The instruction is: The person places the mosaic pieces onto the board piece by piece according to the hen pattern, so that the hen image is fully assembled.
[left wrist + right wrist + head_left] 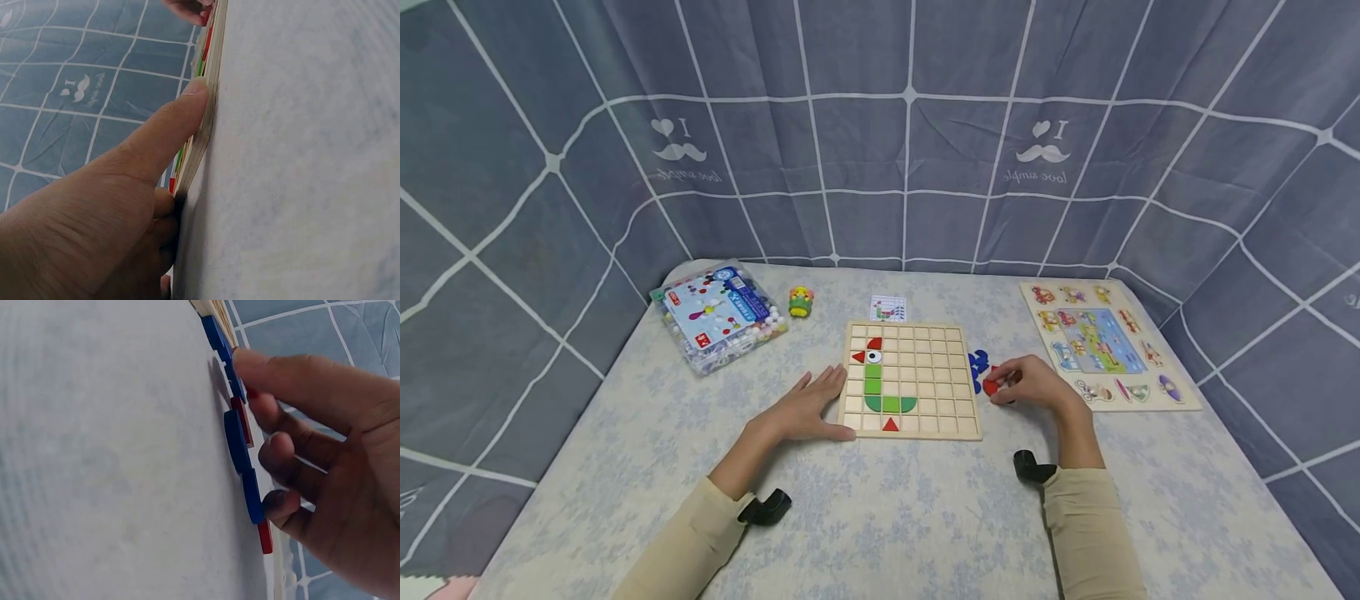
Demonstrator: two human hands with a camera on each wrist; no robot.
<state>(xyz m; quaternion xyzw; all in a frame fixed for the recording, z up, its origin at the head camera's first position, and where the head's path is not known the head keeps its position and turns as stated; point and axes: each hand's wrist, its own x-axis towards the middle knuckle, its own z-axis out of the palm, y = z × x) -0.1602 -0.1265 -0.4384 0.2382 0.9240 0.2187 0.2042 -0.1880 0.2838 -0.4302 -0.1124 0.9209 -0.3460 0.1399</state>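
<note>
A wooden grid board (936, 379) lies on the table, bearing red, green and white-eyed pieces arranged on its left side. My left hand (808, 408) rests at the board's left edge; its thumb touches the near left corner, as the left wrist view also shows the thumb (169, 131) against the rim. To the right of the board, my right hand (1033, 383) pinches a small red piece (252, 393) between thumb and index finger. Around those fingertips lie blue curved pieces (978, 362) and more red pieces (265, 537). The held piece's exact shape is mostly hidden.
Behind the board lies a small pattern card (888, 308). A colourful toy figure (801, 302) and a clear box of building parts (722, 317) stand at the back left. At the right is a wooden picture puzzle (1108, 346). A grey curtain (865, 150) surrounds the table.
</note>
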